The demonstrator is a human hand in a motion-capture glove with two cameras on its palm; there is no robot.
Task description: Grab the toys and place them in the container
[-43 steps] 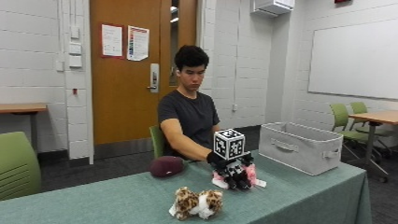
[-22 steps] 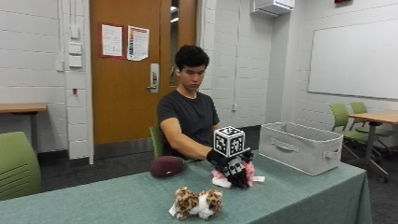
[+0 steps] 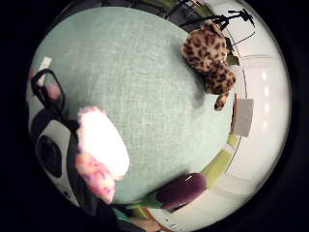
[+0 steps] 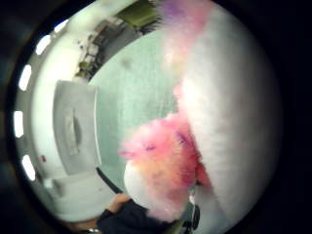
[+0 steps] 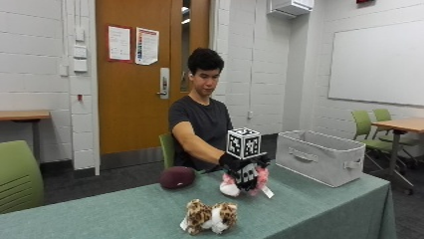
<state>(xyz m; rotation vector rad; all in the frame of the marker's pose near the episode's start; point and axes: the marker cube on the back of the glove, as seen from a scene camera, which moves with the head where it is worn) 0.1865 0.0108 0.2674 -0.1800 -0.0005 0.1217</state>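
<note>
Pink-and-white plush toy (image 5: 242, 182) sits right under my gloved right hand (image 5: 242, 167), fingers curled around its top, its base on the green tablecloth (image 5: 318, 209).

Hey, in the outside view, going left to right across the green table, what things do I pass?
Maroon plush toy → leopard plush toy → pink and white plush toy, gripped by the gloved right hand → grey fabric container.
</note>
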